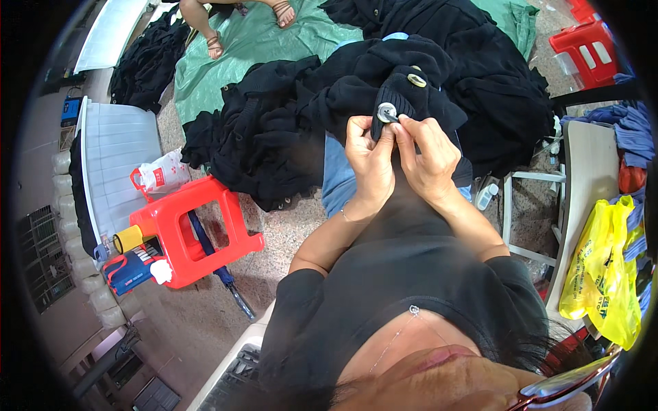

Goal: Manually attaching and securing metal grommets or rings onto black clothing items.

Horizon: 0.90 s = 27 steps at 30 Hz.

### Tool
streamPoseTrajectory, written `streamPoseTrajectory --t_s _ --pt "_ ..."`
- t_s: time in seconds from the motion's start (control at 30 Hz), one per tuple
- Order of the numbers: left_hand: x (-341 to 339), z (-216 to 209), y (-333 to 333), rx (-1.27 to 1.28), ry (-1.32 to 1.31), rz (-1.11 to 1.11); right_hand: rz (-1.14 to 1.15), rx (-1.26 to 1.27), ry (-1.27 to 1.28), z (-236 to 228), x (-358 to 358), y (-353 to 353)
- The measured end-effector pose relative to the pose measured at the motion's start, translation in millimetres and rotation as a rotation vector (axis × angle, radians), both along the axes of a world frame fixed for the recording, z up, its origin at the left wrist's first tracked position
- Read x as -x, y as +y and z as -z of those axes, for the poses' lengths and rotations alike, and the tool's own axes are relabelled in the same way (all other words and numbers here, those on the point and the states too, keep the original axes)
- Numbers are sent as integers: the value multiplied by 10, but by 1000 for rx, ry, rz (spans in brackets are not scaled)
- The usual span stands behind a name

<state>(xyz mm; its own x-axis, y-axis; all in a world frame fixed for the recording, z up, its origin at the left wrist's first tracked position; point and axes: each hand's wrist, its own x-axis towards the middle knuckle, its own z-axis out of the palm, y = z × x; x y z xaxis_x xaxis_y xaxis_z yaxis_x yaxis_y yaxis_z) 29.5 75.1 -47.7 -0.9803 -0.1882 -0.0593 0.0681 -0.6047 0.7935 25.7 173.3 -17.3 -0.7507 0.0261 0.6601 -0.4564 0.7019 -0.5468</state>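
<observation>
A black knitted cardigan [356, 92] lies bunched across my lap, over blue trousers. On its ribbed edge sits a pale round button [386, 109] with a dark centre, and a second button [416, 80] shows farther up. My left hand [369, 164] pinches the ribbed edge just below the nearer button. From the right, my right hand [432, 161] meets it, with thumb and forefinger pressed together beside that button. A small dark piece runs from those fingertips over the button; its kind is too small to make out.
More black garments [493, 89] are heaped around my lap, partly over a green sheet [274, 41]. At left stands a red plastic stool [205, 233] beside a folded umbrella [223, 274]. A yellow bag [600, 267] hangs at right by a board [589, 185]. Another person's feet [284, 12] rest ahead.
</observation>
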Motion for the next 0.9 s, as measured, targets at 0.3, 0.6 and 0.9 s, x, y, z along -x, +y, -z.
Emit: streamPoseTrajectory --t_s 0.3,0.6,0.9 --pt "39 -183 -123 56 -73 39 -99 388 -150 -60 134 226" --pt "89 -384 -505 310 -10 340 -455 244 -130 -115 256 288" --pt "132 -201 -386 260 32 292 -427 789 -420 89 268 166"
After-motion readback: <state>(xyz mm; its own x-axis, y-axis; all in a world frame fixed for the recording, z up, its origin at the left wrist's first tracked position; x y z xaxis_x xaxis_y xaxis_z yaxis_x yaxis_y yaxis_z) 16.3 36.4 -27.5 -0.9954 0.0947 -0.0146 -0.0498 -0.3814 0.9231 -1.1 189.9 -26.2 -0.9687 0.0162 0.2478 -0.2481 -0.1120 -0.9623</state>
